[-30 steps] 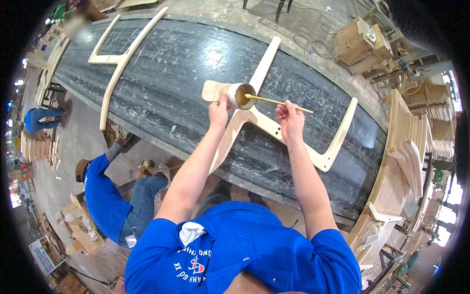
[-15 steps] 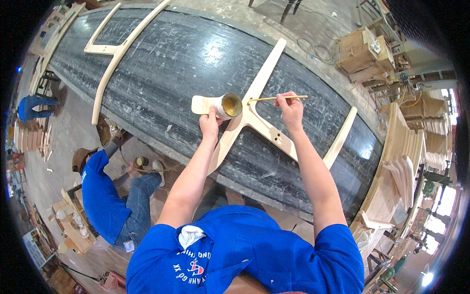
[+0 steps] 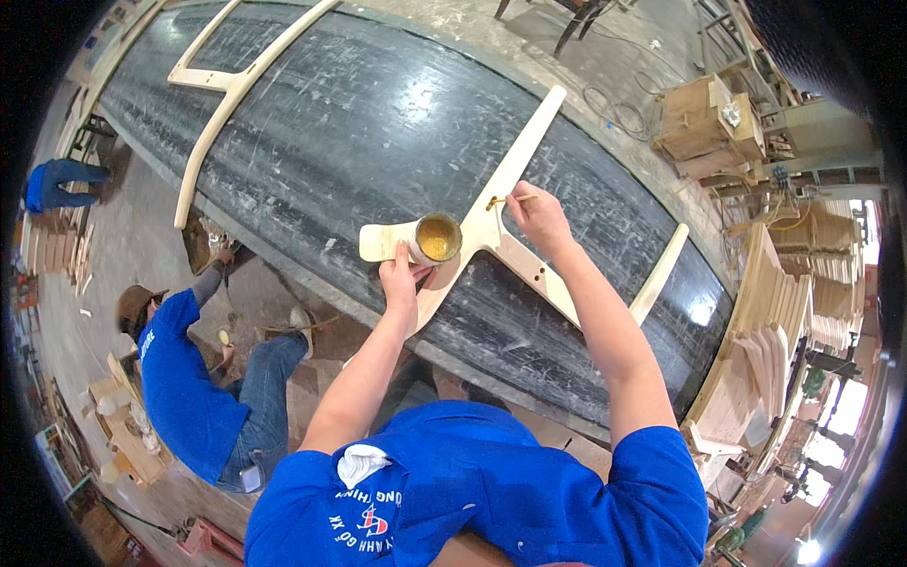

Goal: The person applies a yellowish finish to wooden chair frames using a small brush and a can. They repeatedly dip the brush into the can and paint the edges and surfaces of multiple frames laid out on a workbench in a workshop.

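Clock directions run from the cup (image 3: 438, 237), with twelve straight ahead of the wearer. The left hand (image 3: 402, 274) is closed around the cup, which holds yellow-brown paste and has a pale wooden paddle (image 3: 378, 242) jutting toward nine; whether the two are fixed together I cannot tell. The right hand (image 3: 540, 213) has its fingers pinched together on a thin stick (image 3: 528, 197), its tip at a brown-smeared spot (image 3: 491, 202) on the wooden frame (image 3: 482, 227), toward two. The frame lies flat across the dark tabletop (image 3: 359, 142), just beside and partly under the cup. The work on it looks partway along: that one spot bears paste, while a pair of holes (image 3: 539, 273) between three and four look dark, and whether they are filled is too small to tell. A second frame (image 3: 225, 109), toward ten, shows no smear that I can make out, so it is probably left to do. The cup and left hand cover part of the near leg, and the right forearm hides the crosspiece's far end. A co-worker (image 3: 189, 387) bends low toward eight, off the table's near edge; stacked wooden parts (image 3: 756, 331) stand between three and four, and a wooden crate (image 3: 699, 123) toward two.
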A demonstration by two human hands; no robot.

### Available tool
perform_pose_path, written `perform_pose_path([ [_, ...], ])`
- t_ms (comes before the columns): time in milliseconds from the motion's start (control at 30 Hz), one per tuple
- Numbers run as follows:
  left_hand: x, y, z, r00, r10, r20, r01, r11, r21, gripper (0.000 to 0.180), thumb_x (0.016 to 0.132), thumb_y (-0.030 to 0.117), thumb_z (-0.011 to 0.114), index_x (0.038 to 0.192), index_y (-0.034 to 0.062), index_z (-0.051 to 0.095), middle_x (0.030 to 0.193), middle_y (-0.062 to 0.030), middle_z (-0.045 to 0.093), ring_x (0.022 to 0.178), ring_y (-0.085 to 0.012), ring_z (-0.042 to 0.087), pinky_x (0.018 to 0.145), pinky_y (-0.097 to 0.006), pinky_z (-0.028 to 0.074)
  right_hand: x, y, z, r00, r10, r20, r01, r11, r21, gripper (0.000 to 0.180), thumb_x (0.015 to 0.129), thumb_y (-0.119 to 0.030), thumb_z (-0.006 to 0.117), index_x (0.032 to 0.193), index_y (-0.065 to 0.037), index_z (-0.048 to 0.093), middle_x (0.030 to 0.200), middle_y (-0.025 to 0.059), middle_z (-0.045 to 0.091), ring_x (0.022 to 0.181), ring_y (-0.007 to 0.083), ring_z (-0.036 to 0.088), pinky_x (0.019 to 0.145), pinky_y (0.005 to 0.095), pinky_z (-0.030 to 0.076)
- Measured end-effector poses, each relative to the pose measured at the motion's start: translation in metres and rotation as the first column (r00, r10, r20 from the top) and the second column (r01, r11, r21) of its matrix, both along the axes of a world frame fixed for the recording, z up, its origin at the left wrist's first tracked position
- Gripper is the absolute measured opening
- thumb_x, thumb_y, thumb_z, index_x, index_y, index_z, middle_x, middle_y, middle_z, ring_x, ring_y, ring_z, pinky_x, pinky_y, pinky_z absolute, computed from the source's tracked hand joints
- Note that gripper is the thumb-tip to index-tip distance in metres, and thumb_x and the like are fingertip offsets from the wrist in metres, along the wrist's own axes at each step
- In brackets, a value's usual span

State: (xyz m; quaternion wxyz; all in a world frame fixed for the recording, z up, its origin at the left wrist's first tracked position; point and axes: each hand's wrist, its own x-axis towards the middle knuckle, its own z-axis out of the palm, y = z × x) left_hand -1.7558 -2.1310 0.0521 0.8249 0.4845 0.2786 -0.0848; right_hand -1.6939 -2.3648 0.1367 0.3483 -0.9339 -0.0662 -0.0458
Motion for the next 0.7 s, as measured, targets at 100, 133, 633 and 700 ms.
perform_pose_path([
  [100, -0.013, 0.003, -0.002, 0.995, 0.068, -0.076, -0.071, 0.997, -0.031, 0.037, 0.094, 0.034, 0.048, 0.101, -0.0016, 0.054, 0.088, -0.0106, 0.062, 0.074, -0.0198, 0.064, 0.063, -0.032, 0.054, 0.001, 0.009, 0.004, 0.989, 0.016, -0.149, -0.023, 0.999, -0.045, 0.015, 0.084, -0.014, 0.055, 0.076, -0.004, 0.047, 0.066, 0.0161, 0.054, 0.066, 0.0347, 0.056, 0.058, 0.0414, 0.044],
  [133, -0.016, 0.004, -0.004, 0.996, 0.091, -0.012, -0.092, 0.994, -0.06, 0.037, 0.093, 0.034, 0.048, 0.1, -0.0016, 0.054, 0.088, -0.0106, 0.062, 0.073, -0.0197, 0.064, 0.063, -0.031, 0.054, 0.005, 0.011, 0.004, 0.997, 0.063, -0.049, -0.065, 0.997, -0.038, 0.015, 0.085, -0.014, 0.055, 0.076, -0.004, 0.047, 0.066, 0.0163, 0.054, 0.065, 0.0349, 0.056, 0.058, 0.0415, 0.044],
  [633, -0.019, 0.003, -0.014, 0.992, 0.122, -0.019, -0.123, 0.99, -0.073, 0.035, 0.093, 0.035, 0.048, 0.101, 0.0015, 0.054, 0.087, -0.0092, 0.063, 0.077, -0.02, 0.064, 0.07, -0.034, 0.055, 0.033, -0.006, 0.016, 0.994, 0.003, -0.11, -0.025, 0.98, -0.199, 0.02, 0.082, -0.019, 0.062, 0.074, -0.003, 0.054, 0.065, 0.0133, 0.056, 0.06, 0.0304, 0.055, 0.057, 0.0368, 0.045],
  [700, -0.019, 0.003, -0.01, 0.985, 0.141, 0.099, -0.137, 0.99, -0.043, 0.034, 0.094, 0.032, 0.048, 0.103, -0.0003, 0.054, 0.091, -0.0096, 0.062, 0.079, -0.0186, 0.063, 0.069, -0.032, 0.054, 0.027, -0.013, 0.018, 0.982, 0.185, -0.028, -0.187, 0.969, -0.161, 0.019, 0.082, -0.019, 0.062, 0.075, -0.003, 0.054, 0.069, 0.0129, 0.057, 0.063, 0.0305, 0.055, 0.059, 0.0364, 0.046],
])
